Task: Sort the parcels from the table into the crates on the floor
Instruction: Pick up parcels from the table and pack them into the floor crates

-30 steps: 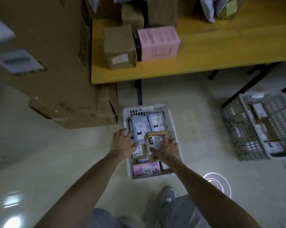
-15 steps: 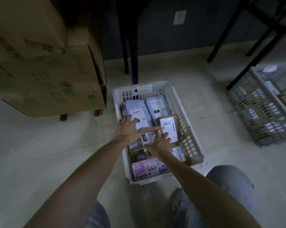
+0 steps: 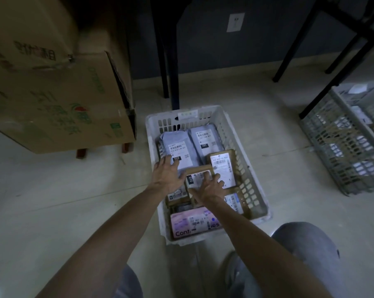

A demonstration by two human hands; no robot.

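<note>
Parcels already fill most of the white crate (image 3: pixel 166 116) on the floor, and the small brown parcel (image 3: pixel 195 179) with the black "010" tag is now down among them. A second ago it was tilted above the crate in the right hand; half a second ago it was lower; now it sits nearly level, wedged between a brown parcel on its left and the labelled brown box (image 3: pixel 223 166) on its right. The right hand (image 3: pixel 209 187) holds it from above, fingers spread over its label and thumb hooked at the near edge. The left hand (image 3: pixel 167 176) lies flat with straight fingers on the grey mailer bag (image 3: pixel 177 145), also tagged "010", as before. The view has dropped too: the table top is gone and only its dark legs (image 3: pixel 171 50) show. By my reading this parcel is all but placed, and only the release is left. The boxes are stiff, square-edged cardboard with matt paper labels. The two mailers are soft, slightly puffy plastic film. The pink parcel (image 3: pixel 192 222) looks glossy. The crate is rigid slotted plastic, like the grey crate (image 3: pixel 340 151) well apart to the right.
</note>
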